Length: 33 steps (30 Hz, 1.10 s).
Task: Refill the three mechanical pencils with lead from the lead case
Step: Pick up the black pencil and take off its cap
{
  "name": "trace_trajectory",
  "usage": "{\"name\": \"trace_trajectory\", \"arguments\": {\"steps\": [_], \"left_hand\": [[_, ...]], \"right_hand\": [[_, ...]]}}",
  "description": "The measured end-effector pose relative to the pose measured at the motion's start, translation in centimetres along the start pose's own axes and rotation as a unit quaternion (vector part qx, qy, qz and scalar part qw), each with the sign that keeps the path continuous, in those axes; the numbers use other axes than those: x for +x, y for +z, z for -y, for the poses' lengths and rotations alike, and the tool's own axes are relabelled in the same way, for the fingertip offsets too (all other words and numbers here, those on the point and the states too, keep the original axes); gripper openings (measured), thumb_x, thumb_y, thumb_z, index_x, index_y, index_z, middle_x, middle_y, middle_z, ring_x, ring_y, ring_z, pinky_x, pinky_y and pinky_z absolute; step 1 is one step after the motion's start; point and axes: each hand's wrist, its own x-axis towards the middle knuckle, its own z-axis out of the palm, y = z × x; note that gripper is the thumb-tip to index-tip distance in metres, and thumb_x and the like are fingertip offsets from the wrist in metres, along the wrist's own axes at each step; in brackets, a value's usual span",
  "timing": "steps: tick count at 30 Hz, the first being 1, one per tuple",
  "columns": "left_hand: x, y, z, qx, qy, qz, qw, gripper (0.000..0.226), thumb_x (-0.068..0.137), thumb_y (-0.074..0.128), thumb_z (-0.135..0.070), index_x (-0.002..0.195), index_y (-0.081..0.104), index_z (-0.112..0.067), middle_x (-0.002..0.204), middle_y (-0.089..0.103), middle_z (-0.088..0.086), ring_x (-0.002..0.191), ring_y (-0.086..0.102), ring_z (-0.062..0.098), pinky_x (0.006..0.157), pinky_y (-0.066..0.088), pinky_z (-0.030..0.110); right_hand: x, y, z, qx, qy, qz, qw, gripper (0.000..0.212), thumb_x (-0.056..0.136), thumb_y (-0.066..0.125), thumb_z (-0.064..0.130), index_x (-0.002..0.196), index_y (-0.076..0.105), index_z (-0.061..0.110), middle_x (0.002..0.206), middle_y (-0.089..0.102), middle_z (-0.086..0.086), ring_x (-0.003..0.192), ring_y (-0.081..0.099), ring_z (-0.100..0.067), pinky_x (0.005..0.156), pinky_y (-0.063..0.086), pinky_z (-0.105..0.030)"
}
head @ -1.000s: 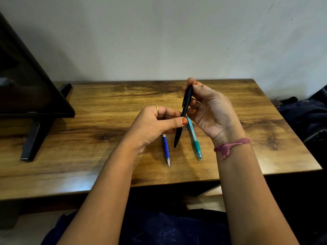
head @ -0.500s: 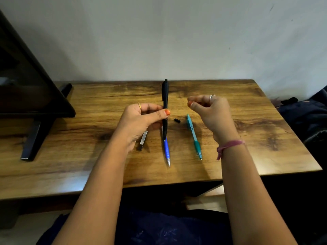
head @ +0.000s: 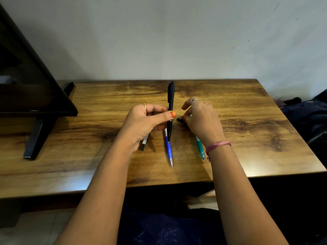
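Black pencil [head: 170,106] upright, pinched by left hand [head: 146,122]; right hand [head: 201,119] fingers curled at small cap [head: 179,120] on wooden table [head: 247,138], grip unclear.

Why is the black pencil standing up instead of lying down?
It is upright because the left hand grips the black pencil at its middle, tip pointing down. The blue pencil lies flat on the table.

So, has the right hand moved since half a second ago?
Yes. The right hand has come down toward the wooden table, its fingers now at the small black cap.

Wooden table [head: 247,124] against grey wall [head: 177,38]
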Motion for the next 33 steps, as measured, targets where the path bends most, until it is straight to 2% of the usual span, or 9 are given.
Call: {"name": "trace_trajectory", "arguments": {"steps": [8, 13, 17, 20, 23, 24, 26, 28, 33], "left_hand": [[0.1, 0.1, 0.1, 0.0, 0.002, 0.001, 1.0, 0.025, 0.054, 0.084, -0.028, 0.076, 0.074, -0.019, 0.083, 0.075, 0.002, 0.082, 0.072, 0.015, 0.062, 0.056, 0.021], [0.2, 0.1, 0.2, 0.004, 0.002, 0.002, 1.0, 0.033, 0.054, 0.083, -0.03, 0.082, 0.073, -0.017, 0.083, 0.075, 0.001, 0.083, 0.072, 0.013, 0.064, 0.056, 0.021], [0.1, 0.2, 0.2, 0.01, 0.004, -0.002, 1.0, 0.034, 0.056, 0.083, -0.029, 0.085, 0.073, -0.016, 0.082, 0.075, -0.001, 0.08, 0.072, 0.011, 0.062, 0.055, 0.019], [0.1, 0.4, 0.3, 0.004, 0.005, -0.001, 1.0, 0.032, 0.057, 0.083, -0.027, 0.085, 0.073, -0.015, 0.082, 0.076, 0.0, 0.08, 0.072, 0.013, 0.062, 0.055, 0.02], [0.1, 0.8, 0.5, 0.0, 0.004, 0.008, 1.0, 0.027, 0.061, 0.083, -0.025, 0.084, 0.073, -0.016, 0.083, 0.076, 0.001, 0.082, 0.072, 0.013, 0.066, 0.056, 0.022], [0.0, 0.9, 0.5, 0.006, 0.006, 0.009, 1.0, 0.024, 0.063, 0.083, -0.024, 0.084, 0.074, -0.016, 0.083, 0.076, 0.001, 0.082, 0.072, 0.013, 0.065, 0.056, 0.022], [-0.2, 1.0, 0.6, 0.013, 0.014, 0.01, 1.0, 0.017, 0.067, 0.081, -0.021, 0.082, 0.074, -0.017, 0.082, 0.076, 0.001, 0.08, 0.072, 0.014, 0.063, 0.055, 0.021], [-0.5, 1.2, 0.5, 0.012, 0.021, 0.008, 1.0, 0.018, 0.065, 0.082, -0.023, 0.081, 0.074, -0.018, 0.082, 0.075, 0.003, 0.079, 0.072, 0.015, 0.062, 0.055, 0.022], [-2.0, 1.7, 0.4, 0.027, 0.023, 0.023, 0.999, 0.042, 0.051, 0.083, -0.04, 0.087, 0.074, -0.019, 0.086, 0.076, 0.001, 0.086, 0.072, 0.016, 0.069, 0.057, 0.025]], "right_hand": [[0.0, 0.0, -0.1, 0.025, 0.012, -0.01, 1.0, 0.021, 0.089, 0.064, 0.007, 0.109, 0.062, 0.015, 0.096, 0.072, -0.005, 0.096, 0.064, -0.021, 0.084, 0.053, -0.037], [0.2, -1.5, 0.0, 0.159, 0.063, -0.016, 0.985, 0.013, 0.09, 0.067, 0.015, 0.097, 0.06, 0.024, 0.084, 0.065, 0.01, 0.068, 0.061, 0.01, 0.052, 0.042, -0.005], [-0.3, -3.5, 0.2, 0.343, 0.092, -0.036, 0.934, 0.011, 0.088, 0.069, 0.02, 0.086, 0.063, 0.028, 0.084, 0.071, 0.008, 0.076, 0.064, 0.003, 0.059, 0.048, -0.011], [-1.3, -4.1, 0.4, 0.434, 0.095, 0.04, 0.895, 0.01, 0.083, 0.074, 0.028, 0.091, 0.071, 0.023, 0.085, 0.075, 0.006, 0.073, 0.066, -0.001, 0.059, 0.049, -0.014], [-1.9, -4.2, 0.7, 0.483, 0.104, 0.113, 0.862, 0.021, 0.079, 0.077, 0.024, 0.095, 0.073, 0.012, 0.092, 0.075, -0.008, 0.083, 0.068, -0.017, 0.077, 0.059, -0.037], [-2.0, -4.1, 0.8, 0.494, 0.105, 0.124, 0.854, 0.022, 0.078, 0.078, 0.021, 0.096, 0.073, 0.009, 0.093, 0.074, -0.012, 0.085, 0.067, -0.02, 0.082, 0.056, -0.042], [-2.3, -4.1, 0.9, 0.514, 0.11, 0.124, 0.842, 0.017, 0.077, 0.077, 0.015, 0.093, 0.072, 0.01, 0.086, 0.074, -0.008, 0.082, 0.067, -0.019, 0.083, 0.055, -0.04], [-2.6, -4.2, 1.2, 0.534, 0.117, 0.118, 0.829, 0.013, 0.079, 0.076, 0.009, 0.09, 0.071, 0.01, 0.078, 0.073, -0.002, 0.075, 0.066, -0.014, 0.074, 0.055, -0.031], [-3.7, -4.6, 1.8, 0.555, 0.169, 0.09, 0.809, 0.007, 0.08, 0.074, 0.004, 0.084, 0.071, 0.009, 0.07, 0.073, -0.001, 0.066, 0.067, -0.009, 0.06, 0.055, -0.021]]}}
